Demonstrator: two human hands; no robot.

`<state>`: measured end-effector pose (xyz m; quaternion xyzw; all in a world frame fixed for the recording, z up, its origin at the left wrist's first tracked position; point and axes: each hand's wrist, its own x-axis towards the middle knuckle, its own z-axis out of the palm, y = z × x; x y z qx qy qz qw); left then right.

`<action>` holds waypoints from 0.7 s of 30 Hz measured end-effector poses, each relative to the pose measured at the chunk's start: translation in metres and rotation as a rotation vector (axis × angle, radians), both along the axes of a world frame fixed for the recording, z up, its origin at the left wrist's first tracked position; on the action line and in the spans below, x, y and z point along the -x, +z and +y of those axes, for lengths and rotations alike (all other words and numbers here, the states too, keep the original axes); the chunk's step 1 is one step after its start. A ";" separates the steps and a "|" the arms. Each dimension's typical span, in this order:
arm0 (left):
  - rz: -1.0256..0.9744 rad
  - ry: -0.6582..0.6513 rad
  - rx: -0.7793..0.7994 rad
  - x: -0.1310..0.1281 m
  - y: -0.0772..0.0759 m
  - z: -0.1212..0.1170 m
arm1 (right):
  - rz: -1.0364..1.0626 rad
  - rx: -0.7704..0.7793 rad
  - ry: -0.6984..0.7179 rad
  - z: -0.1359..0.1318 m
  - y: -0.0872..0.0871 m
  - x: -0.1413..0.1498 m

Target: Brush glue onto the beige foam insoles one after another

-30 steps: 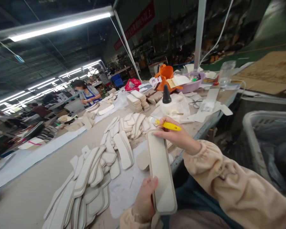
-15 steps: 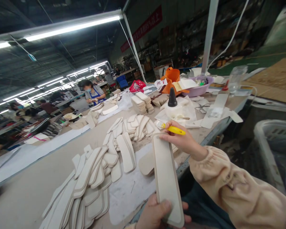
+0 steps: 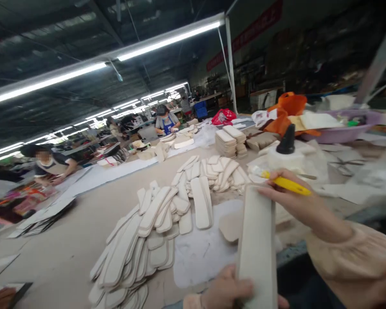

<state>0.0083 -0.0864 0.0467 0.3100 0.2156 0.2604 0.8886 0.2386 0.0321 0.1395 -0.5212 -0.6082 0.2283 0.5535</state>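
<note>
My left hand (image 3: 227, 288) grips the lower end of a long off-white panel (image 3: 258, 240) with rounded corners, thumb on its face and fingertips showing past the right edge. At the top end, my right hand (image 3: 292, 201) touches the panel with its fingers while holding a brush with a yellow handle (image 3: 291, 185). The brush's pale bristles point left, above the panel. Beside the panel, on a white sheet (image 3: 193, 262), lies another beige piece (image 3: 230, 226). Left of my hands spreads a heap of similar panels (image 3: 141, 240), overlapping one another.
Behind the brush stands a white container with a black cone-shaped top (image 3: 286, 139). Farther back are neat stacks of panels (image 3: 225, 143), an orange bag (image 3: 291, 105) and a purple basin (image 3: 344, 134). Co-workers (image 3: 166, 122) sit along the tables. At lower left, another person's hand (image 3: 1, 296) shows.
The view has swung left, so the table and both hands appear farther right. A co-worker at left and a hand at lower left have come into view. Both hands keep hold of the panel.
</note>
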 end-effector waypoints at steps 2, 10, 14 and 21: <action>-0.046 0.037 0.085 0.000 0.000 -0.001 | 0.040 0.020 0.042 0.000 0.004 0.004; -0.044 0.075 0.095 0.002 0.005 -0.001 | 0.147 0.046 0.081 -0.002 0.015 0.013; 0.104 0.116 0.078 0.001 0.004 -0.001 | 0.167 0.052 0.100 0.000 0.007 0.009; 0.170 -0.018 0.031 0.017 -0.015 0.004 | 0.224 0.061 0.166 -0.002 -0.005 0.007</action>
